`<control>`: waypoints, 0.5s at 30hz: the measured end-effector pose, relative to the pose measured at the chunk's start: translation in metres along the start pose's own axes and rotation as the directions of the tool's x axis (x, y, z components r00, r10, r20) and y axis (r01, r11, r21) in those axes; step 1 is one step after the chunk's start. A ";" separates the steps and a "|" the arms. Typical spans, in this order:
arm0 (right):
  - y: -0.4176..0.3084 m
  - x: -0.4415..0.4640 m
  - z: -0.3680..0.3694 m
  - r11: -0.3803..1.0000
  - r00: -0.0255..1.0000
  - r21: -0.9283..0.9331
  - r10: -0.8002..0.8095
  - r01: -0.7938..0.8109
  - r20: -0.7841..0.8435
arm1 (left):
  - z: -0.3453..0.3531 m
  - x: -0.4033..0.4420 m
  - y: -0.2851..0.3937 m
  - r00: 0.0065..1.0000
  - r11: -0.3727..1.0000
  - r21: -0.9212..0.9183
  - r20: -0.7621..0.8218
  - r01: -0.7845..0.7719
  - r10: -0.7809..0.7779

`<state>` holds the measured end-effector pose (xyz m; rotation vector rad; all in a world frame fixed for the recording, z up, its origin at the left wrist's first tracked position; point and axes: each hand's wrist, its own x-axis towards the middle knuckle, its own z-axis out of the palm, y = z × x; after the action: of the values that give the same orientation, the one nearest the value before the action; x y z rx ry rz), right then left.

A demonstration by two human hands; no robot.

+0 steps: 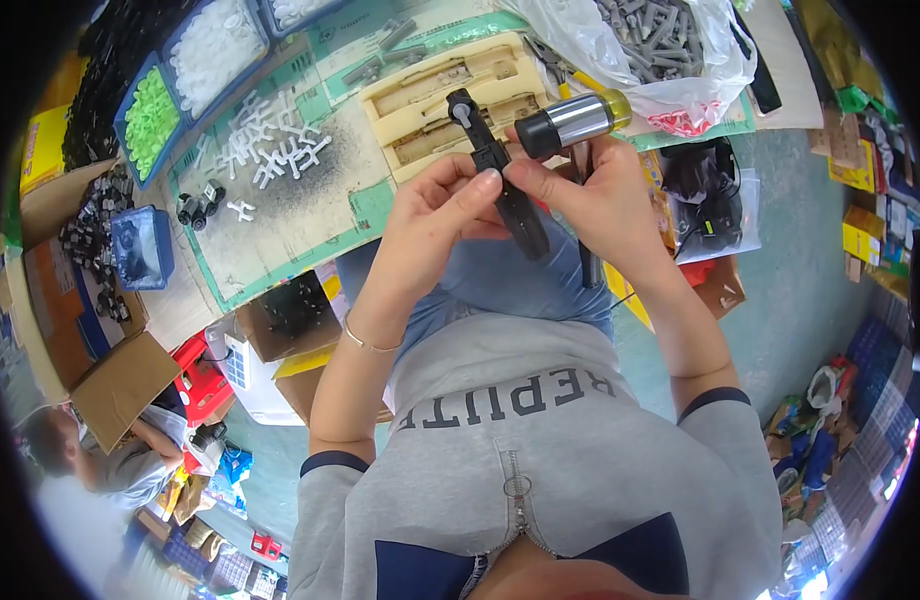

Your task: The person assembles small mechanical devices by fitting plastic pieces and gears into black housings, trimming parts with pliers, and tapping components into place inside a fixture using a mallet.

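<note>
My left hand point(445, 215) is closed around a long black plastic part point(495, 160), thumb on top. The part has a rounded upper end with a grey round piece in it, and it is tilted above my lap. My right hand point(590, 195) pinches the same part between thumb and fingers, and also holds a two-faced mallet point(580, 122) with a chrome head, one black face and one yellow face. The mallet's handle is partly hidden behind the hand. Just beyond lies a cream mould-like block point(400, 135) with shaped hollows.
White plastic pieces point(265, 140) lie loose on the green-edged work mat point(280, 235). Bins of white point(215, 50) and green pieces point(152, 120) stand at left, beside a blue tray point(142, 248). A plastic bag point(715, 75) holds grey parts. Another person point(130, 460) sits lower left.
</note>
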<state>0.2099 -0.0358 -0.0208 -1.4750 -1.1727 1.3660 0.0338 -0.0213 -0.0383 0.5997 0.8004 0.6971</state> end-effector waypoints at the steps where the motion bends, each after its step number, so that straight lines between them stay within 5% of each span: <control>1: -0.001 0.001 -0.002 1.000 1.000 -0.002 -0.002 0.002 -0.001 | 0.000 0.001 -0.001 1.000 1.000 0.000 0.002 -0.002 0.002; 3: -0.006 0.004 -0.010 0.971 0.959 -0.096 -0.231 0.218 -0.166 | -0.001 0.004 -0.003 0.996 0.997 -0.027 -0.036 -0.079 0.078; 5: -0.019 0.008 -0.038 0.965 0.962 -0.261 -0.074 0.003 -0.262 | 0.002 0.004 0.001 0.992 0.991 -0.067 -0.057 -0.114 0.111; 6: -0.019 0.016 -0.053 0.960 0.928 -0.254 -0.197 0.117 -0.317 | 0.003 0.003 0.003 0.987 0.983 -0.105 -0.080 -0.150 0.142; 9: -0.016 0.053 -0.120 0.865 0.841 -0.485 -0.355 0.130 -0.409 | -0.009 0.002 0.007 0.988 0.978 -0.141 -0.052 -0.154 0.148; 12: -0.022 0.089 -0.144 0.553 0.752 -0.833 -0.562 0.032 -0.344 | -0.018 0.003 0.013 0.994 0.976 -0.187 -0.002 -0.108 0.110; 13: 0.003 0.110 -0.169 0.334 0.640 -0.927 -0.753 0.169 -0.154 | -0.019 0.003 0.013 0.994 0.983 -0.147 -0.019 -0.112 0.110; 15: 0.010 0.117 -0.166 0.279 0.658 -0.956 -0.737 0.093 -0.151 | -0.022 0.002 0.019 0.992 0.983 -0.143 0.021 -0.119 0.123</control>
<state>0.3751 0.0807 -0.0438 -1.8123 -1.8047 -0.3619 0.0111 -0.0033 -0.0380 0.5318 0.6844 0.8476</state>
